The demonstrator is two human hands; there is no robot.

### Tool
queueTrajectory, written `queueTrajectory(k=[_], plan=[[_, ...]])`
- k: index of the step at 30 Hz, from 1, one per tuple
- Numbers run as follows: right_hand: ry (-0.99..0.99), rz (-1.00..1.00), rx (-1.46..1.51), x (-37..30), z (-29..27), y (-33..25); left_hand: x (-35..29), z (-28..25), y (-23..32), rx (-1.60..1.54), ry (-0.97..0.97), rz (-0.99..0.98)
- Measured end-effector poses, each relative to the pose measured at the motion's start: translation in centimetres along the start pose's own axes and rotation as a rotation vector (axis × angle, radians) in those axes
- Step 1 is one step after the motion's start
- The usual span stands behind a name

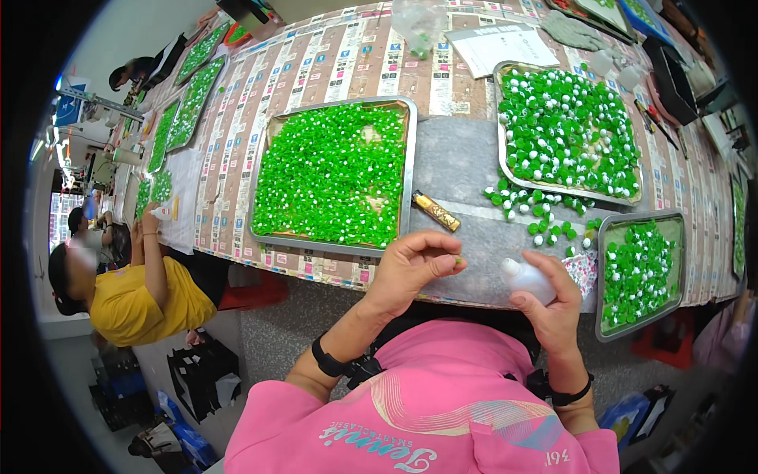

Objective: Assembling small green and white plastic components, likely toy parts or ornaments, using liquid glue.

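Note:
Between the thumb and fingertips of my left hand is a tiny green piece, too small to make out in detail. A white squeeze bottle with a nozzle is gripped in my right hand, its tip tilted toward the left hand. Both hands hover over the grey mat at the table's near edge. Left of them lies a metal tray full of small green pieces with white dots. Several loose green and white pieces are scattered on the mat beyond the bottle.
Another tray of green and white pieces stands far right, and a smaller tray sits at the right edge. A dark and gold lighter-like tube lies ahead. A person in yellow works at left. Scissors-like tools lie far right.

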State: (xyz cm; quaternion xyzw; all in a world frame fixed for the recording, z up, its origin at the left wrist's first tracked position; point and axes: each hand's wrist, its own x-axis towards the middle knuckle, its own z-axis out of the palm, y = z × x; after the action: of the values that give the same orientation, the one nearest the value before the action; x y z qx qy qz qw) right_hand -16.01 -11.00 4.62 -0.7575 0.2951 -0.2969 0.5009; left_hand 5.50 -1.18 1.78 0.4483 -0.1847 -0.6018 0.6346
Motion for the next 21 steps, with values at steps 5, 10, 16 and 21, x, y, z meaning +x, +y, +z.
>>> queueTrajectory(k=[5, 10, 16, 21], plan=[[0.22, 0.25, 0.266, -1.1, 0.0, -0.5, 0.1, 0.2, -0.9, 0.05, 0.006, 0.041], [0.213, 0.179, 0.24, -1.3, -0.2, -0.4, -0.1, 0.1, -1.3, 0.045, 0.058, -0.15], [0.212, 0.076, 0.161, -1.3, -0.1, 0.6, -0.1, 0.3, -1.8, 0.047, 0.06, -0.214], [0.236, 0.194, 0.208, -1.5, 0.0, 0.7, 0.1, 0.1, -1.7, 0.035, 0.041, -0.232]])
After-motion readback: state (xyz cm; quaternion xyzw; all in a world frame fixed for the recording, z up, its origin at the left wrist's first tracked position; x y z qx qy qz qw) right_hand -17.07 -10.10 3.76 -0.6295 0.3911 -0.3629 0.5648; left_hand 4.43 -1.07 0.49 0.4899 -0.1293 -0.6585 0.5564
